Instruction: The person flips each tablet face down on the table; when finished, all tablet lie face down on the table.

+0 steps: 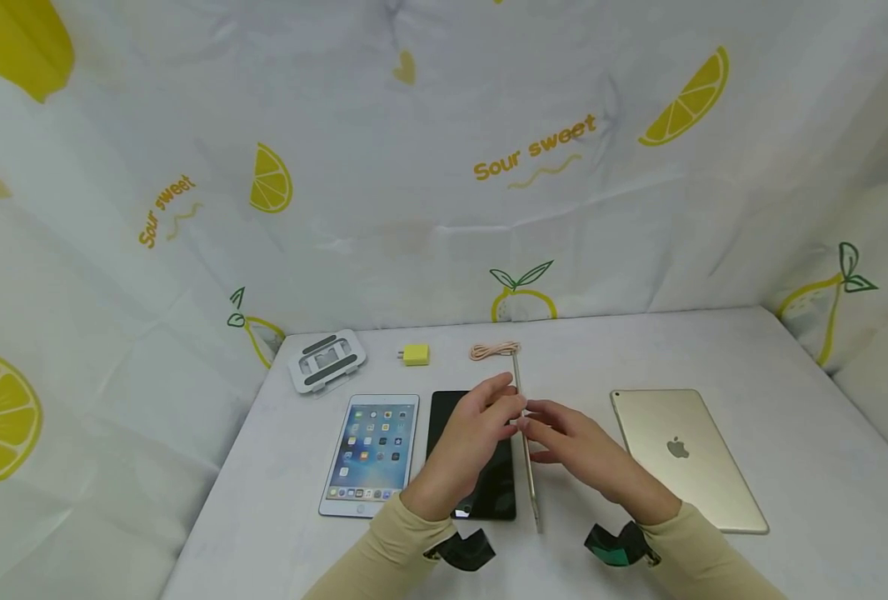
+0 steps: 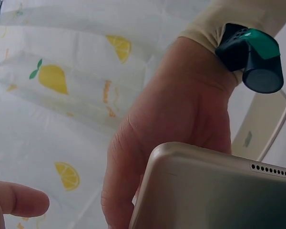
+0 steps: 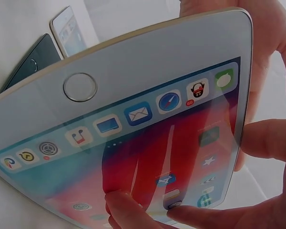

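Observation:
A gold tablet (image 1: 529, 475) stands on edge between my hands, seen edge-on from above. In the right wrist view its lit screen (image 3: 138, 143) with a round home button faces my right hand. My right hand (image 1: 586, 454) grips it, with a fingertip (image 3: 267, 138) at the edge and other fingers over the screen. My left hand (image 1: 470, 437) holds it from the side of its gold back (image 2: 200, 191). In the left wrist view the left thumb (image 2: 21, 198) shows apart from the back, and most left fingers are out of sight.
On the white table lie a black tablet (image 1: 489, 492) partly under my left hand, a lit white tablet (image 1: 372, 454), and a gold tablet (image 1: 676, 450) back up. Behind them are a white-grey stand (image 1: 327, 360), a yellow charger plug (image 1: 416, 355) and a coiled pink cable (image 1: 489, 351).

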Tool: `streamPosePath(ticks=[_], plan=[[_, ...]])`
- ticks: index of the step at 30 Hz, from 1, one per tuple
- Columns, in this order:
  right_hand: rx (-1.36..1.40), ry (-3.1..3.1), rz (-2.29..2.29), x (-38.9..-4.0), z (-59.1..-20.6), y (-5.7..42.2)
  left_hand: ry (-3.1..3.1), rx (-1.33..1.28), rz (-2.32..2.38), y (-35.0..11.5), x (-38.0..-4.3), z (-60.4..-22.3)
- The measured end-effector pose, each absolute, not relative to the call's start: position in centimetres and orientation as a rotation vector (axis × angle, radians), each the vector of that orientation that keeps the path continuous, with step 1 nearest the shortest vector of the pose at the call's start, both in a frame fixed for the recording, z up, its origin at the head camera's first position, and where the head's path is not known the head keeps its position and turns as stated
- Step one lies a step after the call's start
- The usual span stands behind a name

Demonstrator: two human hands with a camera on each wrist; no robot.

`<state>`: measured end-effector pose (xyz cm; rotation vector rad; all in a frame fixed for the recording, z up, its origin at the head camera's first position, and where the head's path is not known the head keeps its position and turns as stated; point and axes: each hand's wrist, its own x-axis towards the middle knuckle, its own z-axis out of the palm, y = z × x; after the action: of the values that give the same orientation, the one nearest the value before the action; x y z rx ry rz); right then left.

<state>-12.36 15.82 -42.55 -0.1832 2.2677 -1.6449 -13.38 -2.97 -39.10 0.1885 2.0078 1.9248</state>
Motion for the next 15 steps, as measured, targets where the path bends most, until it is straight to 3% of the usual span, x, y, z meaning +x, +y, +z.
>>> streamPosePath(ticks=[15], plan=[[-0.194,2.282,-1.655,-12.25,-42.08,15.97,2.009,0.213,1.911,-3.02,-13.46,-39.25]])
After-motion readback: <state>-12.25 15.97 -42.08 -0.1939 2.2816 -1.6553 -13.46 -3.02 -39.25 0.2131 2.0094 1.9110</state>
